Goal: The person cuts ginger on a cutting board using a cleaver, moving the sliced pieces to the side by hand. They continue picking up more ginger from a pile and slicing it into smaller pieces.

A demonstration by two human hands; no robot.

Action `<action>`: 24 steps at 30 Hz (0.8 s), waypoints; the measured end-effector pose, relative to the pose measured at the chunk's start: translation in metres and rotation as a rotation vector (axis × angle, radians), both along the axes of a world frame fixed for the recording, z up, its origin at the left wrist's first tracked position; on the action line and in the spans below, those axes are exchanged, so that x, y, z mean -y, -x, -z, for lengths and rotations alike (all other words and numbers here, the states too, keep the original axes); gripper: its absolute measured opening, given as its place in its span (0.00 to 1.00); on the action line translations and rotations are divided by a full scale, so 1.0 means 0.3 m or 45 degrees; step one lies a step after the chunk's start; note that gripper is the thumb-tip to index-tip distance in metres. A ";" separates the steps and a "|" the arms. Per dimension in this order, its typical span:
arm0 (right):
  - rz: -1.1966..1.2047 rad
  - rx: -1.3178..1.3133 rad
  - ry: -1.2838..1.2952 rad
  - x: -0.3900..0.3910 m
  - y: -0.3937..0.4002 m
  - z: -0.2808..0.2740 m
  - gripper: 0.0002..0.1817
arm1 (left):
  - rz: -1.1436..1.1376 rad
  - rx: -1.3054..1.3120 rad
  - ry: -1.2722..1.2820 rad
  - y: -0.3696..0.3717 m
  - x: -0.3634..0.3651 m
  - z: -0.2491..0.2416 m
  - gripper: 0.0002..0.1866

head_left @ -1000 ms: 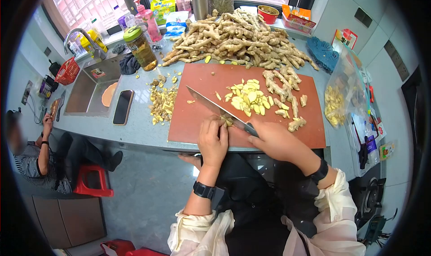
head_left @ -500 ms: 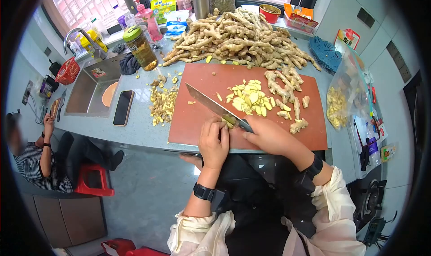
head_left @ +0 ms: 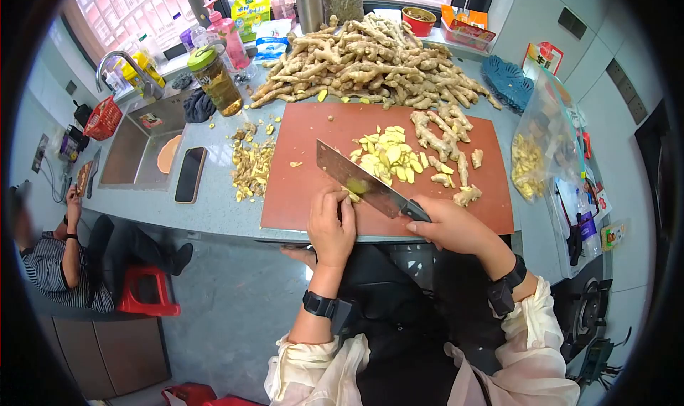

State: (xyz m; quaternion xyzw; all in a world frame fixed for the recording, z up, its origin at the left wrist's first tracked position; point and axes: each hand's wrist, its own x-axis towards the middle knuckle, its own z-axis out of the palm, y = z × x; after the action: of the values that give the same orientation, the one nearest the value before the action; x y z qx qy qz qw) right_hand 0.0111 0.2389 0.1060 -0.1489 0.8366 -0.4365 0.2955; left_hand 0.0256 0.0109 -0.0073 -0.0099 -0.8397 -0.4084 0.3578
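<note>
My right hand (head_left: 450,222) is closed around the black handle of a cleaver (head_left: 360,181), whose broad blade tilts up to the left over the cutting board (head_left: 292,206). Beside the blade, my left hand (head_left: 332,224) has its fingers closed on a small piece of ginger (head_left: 352,194) at the board's front. The blade partly covers that piece. Behind the cleaver lies a heap of yellow ginger slices (head_left: 392,152). Unsliced ginger pieces (head_left: 445,139) rest on the board's right part.
A large pile of ginger roots (head_left: 370,60) stands behind the board. Ginger scraps (head_left: 251,165), a phone (head_left: 190,175) and a lidded jar (head_left: 216,82) are on the left, near the sink (head_left: 117,157). A plastic bag (head_left: 531,157) stands right. A person (head_left: 60,263) sits at far left.
The cleaver has turned so more of its blade face shows, and my right hand has shifted slightly right and down. My left hand stays on the ginger piece. The whole view has shifted slightly.
</note>
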 end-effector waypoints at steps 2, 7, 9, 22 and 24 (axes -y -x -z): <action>0.031 0.000 -0.015 -0.014 0.020 0.004 0.14 | -0.006 0.004 0.007 0.003 -0.001 -0.003 0.06; 0.162 -0.164 -0.014 -0.064 0.035 0.021 0.13 | 0.031 0.025 0.084 -0.002 0.004 -0.015 0.13; 0.279 -0.040 0.081 -0.073 0.021 -0.006 0.11 | 0.051 0.030 0.128 0.005 0.002 -0.022 0.15; 0.085 -0.290 -0.044 -0.061 -0.006 -0.009 0.16 | 0.005 0.177 0.227 0.006 -0.012 -0.034 0.23; 0.094 -0.274 -0.065 -0.055 -0.008 -0.008 0.18 | 0.005 0.192 0.242 0.013 -0.020 -0.049 0.22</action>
State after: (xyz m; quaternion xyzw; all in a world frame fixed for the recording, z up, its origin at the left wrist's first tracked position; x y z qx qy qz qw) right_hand 0.0134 0.2555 0.1083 -0.1564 0.8792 -0.4072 0.1914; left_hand 0.0218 0.0168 0.0074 -0.0148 -0.8992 -0.3271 0.2903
